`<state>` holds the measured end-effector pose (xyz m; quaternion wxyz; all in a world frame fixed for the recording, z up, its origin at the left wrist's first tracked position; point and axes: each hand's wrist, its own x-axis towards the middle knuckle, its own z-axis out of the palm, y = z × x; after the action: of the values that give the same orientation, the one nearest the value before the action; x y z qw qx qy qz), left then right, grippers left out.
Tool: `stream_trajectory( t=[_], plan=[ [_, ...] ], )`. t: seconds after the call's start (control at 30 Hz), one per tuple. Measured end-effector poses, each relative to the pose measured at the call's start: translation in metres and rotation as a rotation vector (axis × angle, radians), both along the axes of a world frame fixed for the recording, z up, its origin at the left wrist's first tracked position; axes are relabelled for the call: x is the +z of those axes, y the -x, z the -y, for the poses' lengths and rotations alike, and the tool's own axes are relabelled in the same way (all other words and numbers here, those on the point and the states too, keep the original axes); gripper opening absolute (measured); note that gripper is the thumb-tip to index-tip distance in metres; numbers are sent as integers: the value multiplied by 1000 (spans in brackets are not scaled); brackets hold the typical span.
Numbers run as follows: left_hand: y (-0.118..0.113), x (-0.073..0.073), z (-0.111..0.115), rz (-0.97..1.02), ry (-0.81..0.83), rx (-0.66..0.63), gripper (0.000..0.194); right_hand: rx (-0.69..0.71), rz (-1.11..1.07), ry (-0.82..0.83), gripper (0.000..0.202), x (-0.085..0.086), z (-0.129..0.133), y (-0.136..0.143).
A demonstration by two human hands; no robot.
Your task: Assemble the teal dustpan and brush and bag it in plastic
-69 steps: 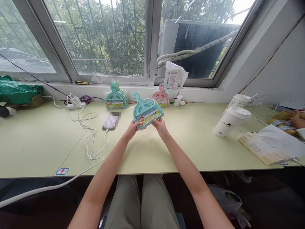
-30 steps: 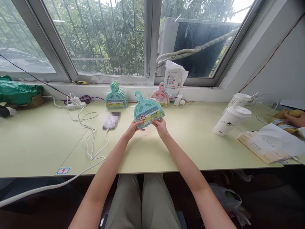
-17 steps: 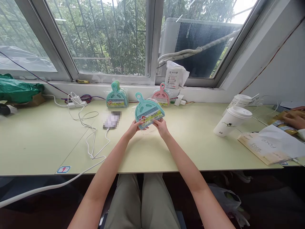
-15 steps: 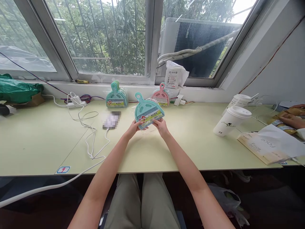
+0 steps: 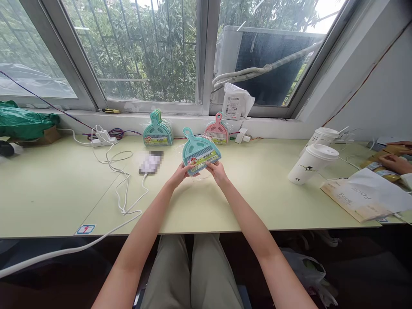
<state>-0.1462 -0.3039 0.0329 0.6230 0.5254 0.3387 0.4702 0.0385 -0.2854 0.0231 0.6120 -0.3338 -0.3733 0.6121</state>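
Observation:
Between both hands I hold a teal mini dustpan-and-brush set (image 5: 200,149) in clear wrapping, tilted, its handle pointing up and left. My left hand (image 5: 182,175) grips its lower left corner, thumb on the front. On the lower right edge, my right hand (image 5: 216,171) is closed with the thumb in front; the fingers behind are mostly hidden. Against the wall behind stands a stack of teal dustpan sets (image 5: 157,131) to the left. Pink dustpan sets (image 5: 218,128) stand to the right, partly covered by the held one.
A charging phone (image 5: 150,163) with a white cable (image 5: 124,197) lies left. White cups (image 5: 313,163) and a paper tissue pack (image 5: 360,195) are on the right, near another person's hand (image 5: 395,163). A power strip (image 5: 104,140) and green bag (image 5: 27,122) sit back left.
The held dustpan set has dipped slightly, its handle a little lower and its front label turned a bit more toward me. Both hands keep their grip.

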Motion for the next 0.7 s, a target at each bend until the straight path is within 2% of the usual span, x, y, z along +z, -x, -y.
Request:
stream_trajectory(
  t=[0.33,0.43,0.53,0.57,0.63,0.7],
  plan=[
    [-1,0,0,6,21,39,50,-4,17,11,33,-1,-1,0],
    [0,-2,-3,30,53,103,49,106,135,79,27,3,-2,-9],
    [3,-3,-8,52,101,185,49,238,355,113,19,8,-3,-25],
    [5,-3,-9,58,115,202,51,230,455,98,16,9,-3,-30],
    [9,-4,-12,72,137,223,54,106,675,-13,8,12,-2,-39],
    [14,-4,-14,88,156,243,55,-81,872,-232,23,15,0,-43]
  ],
)
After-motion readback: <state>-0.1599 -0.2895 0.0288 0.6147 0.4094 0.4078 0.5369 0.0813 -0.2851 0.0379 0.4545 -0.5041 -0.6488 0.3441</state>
